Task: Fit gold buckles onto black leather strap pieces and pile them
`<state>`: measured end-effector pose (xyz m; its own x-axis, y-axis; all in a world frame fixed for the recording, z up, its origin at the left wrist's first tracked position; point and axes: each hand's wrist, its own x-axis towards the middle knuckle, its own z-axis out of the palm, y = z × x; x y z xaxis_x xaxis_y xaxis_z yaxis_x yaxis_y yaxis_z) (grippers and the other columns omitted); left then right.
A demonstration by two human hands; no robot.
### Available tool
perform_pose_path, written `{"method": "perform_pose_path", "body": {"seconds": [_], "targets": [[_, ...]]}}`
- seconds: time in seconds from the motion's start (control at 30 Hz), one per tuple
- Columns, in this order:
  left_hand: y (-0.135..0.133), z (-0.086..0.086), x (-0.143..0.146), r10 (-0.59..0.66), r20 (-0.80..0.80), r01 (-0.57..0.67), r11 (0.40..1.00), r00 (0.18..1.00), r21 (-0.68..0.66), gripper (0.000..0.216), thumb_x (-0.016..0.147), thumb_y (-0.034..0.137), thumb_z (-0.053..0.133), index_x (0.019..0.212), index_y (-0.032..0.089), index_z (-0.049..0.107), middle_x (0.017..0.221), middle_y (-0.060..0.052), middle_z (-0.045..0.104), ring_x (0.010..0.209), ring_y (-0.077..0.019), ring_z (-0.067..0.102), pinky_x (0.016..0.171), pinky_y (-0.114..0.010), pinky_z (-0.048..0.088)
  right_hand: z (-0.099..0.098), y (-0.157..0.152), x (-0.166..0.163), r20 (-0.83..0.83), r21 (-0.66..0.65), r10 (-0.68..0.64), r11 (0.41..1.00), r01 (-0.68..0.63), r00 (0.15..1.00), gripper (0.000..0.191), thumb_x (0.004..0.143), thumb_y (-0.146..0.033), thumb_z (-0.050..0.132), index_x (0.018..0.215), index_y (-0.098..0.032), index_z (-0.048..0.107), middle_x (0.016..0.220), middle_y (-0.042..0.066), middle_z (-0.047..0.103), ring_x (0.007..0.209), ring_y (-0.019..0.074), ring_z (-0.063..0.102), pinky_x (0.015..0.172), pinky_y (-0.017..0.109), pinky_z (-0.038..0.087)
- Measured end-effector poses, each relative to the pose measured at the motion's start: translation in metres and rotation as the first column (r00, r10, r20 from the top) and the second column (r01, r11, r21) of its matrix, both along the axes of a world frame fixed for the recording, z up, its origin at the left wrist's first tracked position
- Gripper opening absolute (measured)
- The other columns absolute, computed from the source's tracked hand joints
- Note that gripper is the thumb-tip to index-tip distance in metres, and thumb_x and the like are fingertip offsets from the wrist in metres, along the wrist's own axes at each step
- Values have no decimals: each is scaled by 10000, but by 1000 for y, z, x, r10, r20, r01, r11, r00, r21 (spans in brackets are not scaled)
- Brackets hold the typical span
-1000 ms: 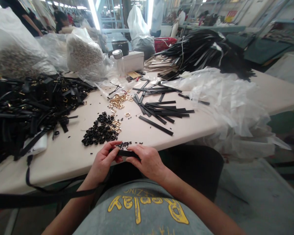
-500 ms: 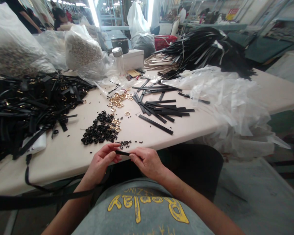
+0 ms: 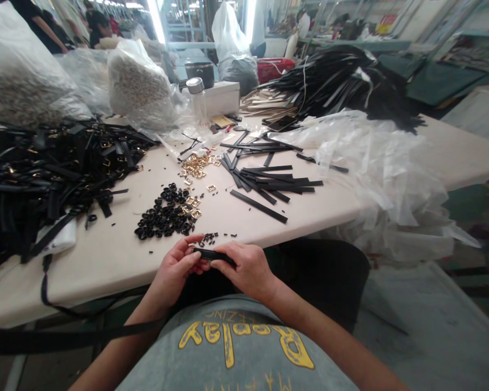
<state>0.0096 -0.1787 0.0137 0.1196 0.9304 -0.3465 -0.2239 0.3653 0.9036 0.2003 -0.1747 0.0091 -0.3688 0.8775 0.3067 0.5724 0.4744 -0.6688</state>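
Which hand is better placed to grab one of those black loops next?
Probably left: the left hand lies directly below the black loops; the right hand sits farther right, and both pinch the black strap.

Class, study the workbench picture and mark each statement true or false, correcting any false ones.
1. Both hands pinch one short black strap piece. True: left hand and right hand hold it.
2. The gold buckles lie nearer the person than the black rings. False: the black rings are nearer.
3. Loose black strips lie right of the black rings. True.
4. The clear bottle lies on its side. False: it stands upright.
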Motion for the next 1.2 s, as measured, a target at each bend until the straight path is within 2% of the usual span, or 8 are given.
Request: {"method": "perform_pose_path", "body": {"seconds": [0.17,0.3,0.47,0.67,0.8,0.93,1.1,1.2], "targets": [[-3,-1,-1,-10,-90,19,995,996,99,489,778,315,710,1230,172,590,729,-9,692,647,-149,659,617,-243,503,1,2,1,29,-30,37,999,-36,999,100,892,-285,640,920,-211,702,849,17,746,753,154,681,695,231,445],[0,-2,-4,-84,-234,122,980,969,154,316,794,332,701,1076,190,687,826,-44,719,729,-184,674,695,-295,530,-1,3,2,86,-8,59,998,-59,995,123,913,-275,604,855,-207,687,808,20,733,721,153,663,665,239,425],[9,0,-6,-49,-570,355,825,820,439,102,785,267,719,861,244,783,981,-83,709,938,-228,646,862,-331,504,-6,3,3,135,18,51,998,-54,990,128,908,-280,605,828,-198,663,779,27,724,698,154,649,642,241,405],[11,7,-3,-25,-636,442,739,771,508,103,826,227,664,824,251,764,955,-82,708,891,-217,646,815,-330,506,-7,3,5,107,-29,29,999,-26,994,170,914,-304,597,790,-199,647,728,21,700,660,156,633,625,246,399],[18,11,-9,166,-587,260,779,793,571,73,813,235,671,805,246,742,942,-79,711,926,-239,635,877,-362,486,-7,11,15,70,-28,-80,996,82,994,137,912,-292,593,823,-208,655,750,24,701,693,171,642,643,255,409],[32,14,-17,329,-589,116,798,738,591,171,723,305,772,876,240,731,1032,-79,694,962,-250,618,900,-372,474,-3,18,22,-46,-27,-150,989,148,988,113,906,-294,596,850,-215,653,763,24,704,713,179,652,663,263,432],[32,12,-8,-44,-381,163,945,924,285,226,790,386,698,889,186,665,711,-22,666,627,-157,591,598,-268,471,0,12,13,-30,71,-43,996,45,999,95,917,-273,587,886,-209,651,760,25,709,694,181,664,646,269,433],[25,9,-2,-105,-215,148,970,971,192,234,764,382,725,793,174,620,630,6,627,583,-130,564,570,-240,452,0,8,5,-5,131,4,991,-4,1000,97,925,-268,581,949,-201,645,807,36,728,715,183,680,657,270,446]]}}
